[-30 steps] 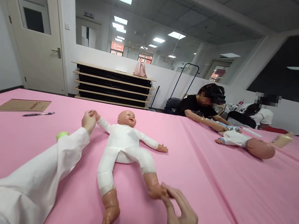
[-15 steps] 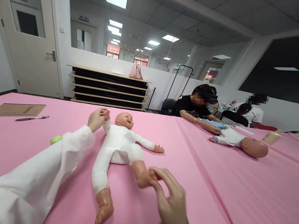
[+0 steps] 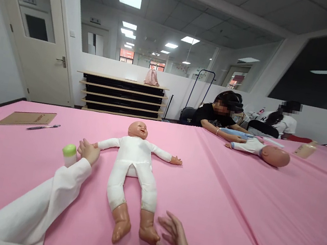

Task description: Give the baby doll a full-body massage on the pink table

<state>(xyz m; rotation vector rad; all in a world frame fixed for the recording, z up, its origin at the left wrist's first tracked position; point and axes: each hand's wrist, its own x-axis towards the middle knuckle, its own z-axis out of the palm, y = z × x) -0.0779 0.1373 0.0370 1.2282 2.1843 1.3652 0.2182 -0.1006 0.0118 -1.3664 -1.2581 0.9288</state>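
Observation:
A baby doll (image 3: 134,151) in a white suit lies on its back in front of me, arms spread and both legs straight. My left hand (image 3: 88,152) is around the doll's hand on the left side, which it mostly hides. Beside the toes of the doll's foot on the right, my right hand (image 3: 175,243) is open with its fingers apart, the thumb close to the toes. A small bottle with a green cap (image 3: 69,154) stands just left of my left hand.
The pink-covered table (image 3: 213,216) carries a brown notebook (image 3: 26,118) and a pen (image 3: 43,127) at left. Across it, a person in black (image 3: 215,117) handles a second doll (image 3: 260,150). A beige bottle (image 3: 305,149) stands at right.
My right hand has let go of the doll's foot, and that leg now lies straight. My left hand has drawn the doll's arm outward and down to the left. The green-capped bottle shows more.

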